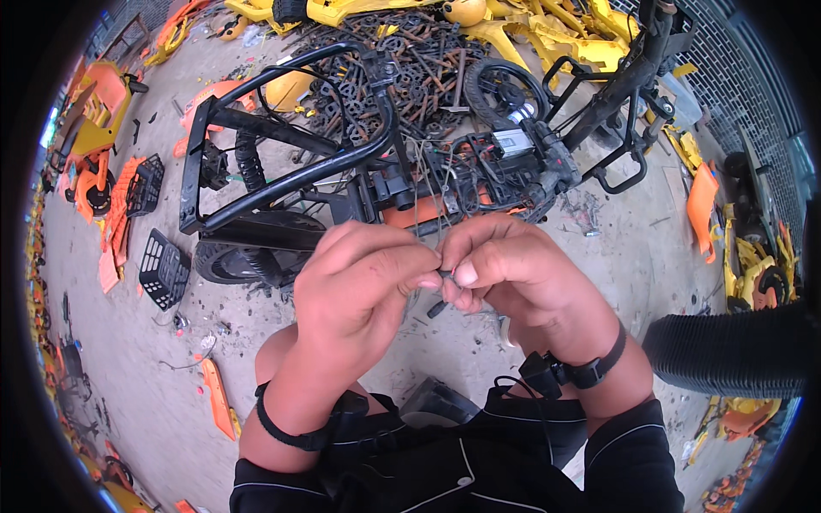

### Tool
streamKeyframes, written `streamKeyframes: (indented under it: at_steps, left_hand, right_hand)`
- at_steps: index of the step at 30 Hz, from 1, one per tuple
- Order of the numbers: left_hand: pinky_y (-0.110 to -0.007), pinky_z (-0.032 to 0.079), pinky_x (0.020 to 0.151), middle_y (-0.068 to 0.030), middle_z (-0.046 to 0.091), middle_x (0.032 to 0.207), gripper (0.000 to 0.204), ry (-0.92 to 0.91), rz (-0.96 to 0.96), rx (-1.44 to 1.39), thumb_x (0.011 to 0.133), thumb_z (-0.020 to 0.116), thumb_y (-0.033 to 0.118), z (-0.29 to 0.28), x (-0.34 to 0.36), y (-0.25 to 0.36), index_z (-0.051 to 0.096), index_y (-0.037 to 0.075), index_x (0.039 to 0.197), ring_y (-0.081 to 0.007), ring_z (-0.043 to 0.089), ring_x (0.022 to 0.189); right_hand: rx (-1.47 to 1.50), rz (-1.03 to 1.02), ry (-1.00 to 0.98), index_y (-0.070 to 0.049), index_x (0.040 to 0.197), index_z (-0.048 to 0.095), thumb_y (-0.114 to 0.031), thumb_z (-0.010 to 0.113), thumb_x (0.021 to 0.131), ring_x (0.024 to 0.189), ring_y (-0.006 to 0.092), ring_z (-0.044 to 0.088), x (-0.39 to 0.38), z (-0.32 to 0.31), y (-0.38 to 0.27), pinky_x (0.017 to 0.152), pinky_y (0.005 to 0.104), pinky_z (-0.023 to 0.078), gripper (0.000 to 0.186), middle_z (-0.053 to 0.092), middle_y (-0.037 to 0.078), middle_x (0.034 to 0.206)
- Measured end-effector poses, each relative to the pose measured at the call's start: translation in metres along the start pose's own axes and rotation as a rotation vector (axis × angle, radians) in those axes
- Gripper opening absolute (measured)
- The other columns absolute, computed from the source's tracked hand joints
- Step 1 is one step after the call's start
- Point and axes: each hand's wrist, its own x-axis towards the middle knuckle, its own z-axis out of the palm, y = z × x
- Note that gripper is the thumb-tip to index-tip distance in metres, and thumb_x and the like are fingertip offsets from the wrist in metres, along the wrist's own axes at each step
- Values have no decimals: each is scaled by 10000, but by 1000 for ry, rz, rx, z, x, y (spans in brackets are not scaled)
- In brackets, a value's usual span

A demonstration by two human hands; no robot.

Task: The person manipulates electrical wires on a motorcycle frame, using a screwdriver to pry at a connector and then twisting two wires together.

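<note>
In front of the stripped scooter frame [295, 184], my left hand [355, 278] and my right hand [526, 269] meet fingertip to fingertip. Both are closed in a pinch on a thin dark wire [445, 274], which is largely covered by the fingers. A small black end piece [437, 309] hangs just under them. Thin loose wires [445, 184] run from the scooter's middle toward my fingers. Beyond the hands lie exposed wiring, an orange body part [419, 212] and a silver box [515, 144] mounted on the scooter.
A heap of rusty metal parts [385, 94] and yellow panels [564, 38] lie behind the scooter. Two black crates [164, 269] stand at left, near an orange strip [219, 398]. A ribbed black hose [727, 350] juts in at right.
</note>
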Motion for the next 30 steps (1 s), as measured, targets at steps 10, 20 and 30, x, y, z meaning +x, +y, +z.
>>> streamKeyframes:
  at_steps: [10, 20, 30]
  left_hand:
    - [-355, 475, 710, -48, 680, 890, 315, -65, 51, 55, 657, 703, -57, -7, 1, -4, 688, 87, 937, -246, 621, 786]
    - [-357, 455, 693, -40, 655, 911, 288, -95, 277, 250, 665, 709, 33, -8, 3, -2, 688, 78, 949, -231, 602, 784]
    - [-316, 538, 693, -105, 720, 961, 291, 37, 63, 141, 741, 731, -58, 8, -5, 15, 694, 39, 1014, -252, 691, 796]
  right_hand:
    - [-274, -30, 23, -8, 903, 699, -149, 687, 895, 650, 64, 560, -3, 9, -7, 566, 227, 427, 142, 651, 20, 760]
    - [-482, -76, -39, -9, 957, 729, -103, 688, 917, 676, 39, 535, -10, 3, -14, 590, 213, 409, 110, 634, -20, 744]
    - [-301, -209, 42, -16, 880, 709, -83, 681, 885, 676, 46, 543, -7, 2, -8, 557, 211, 398, 73, 620, -14, 756]
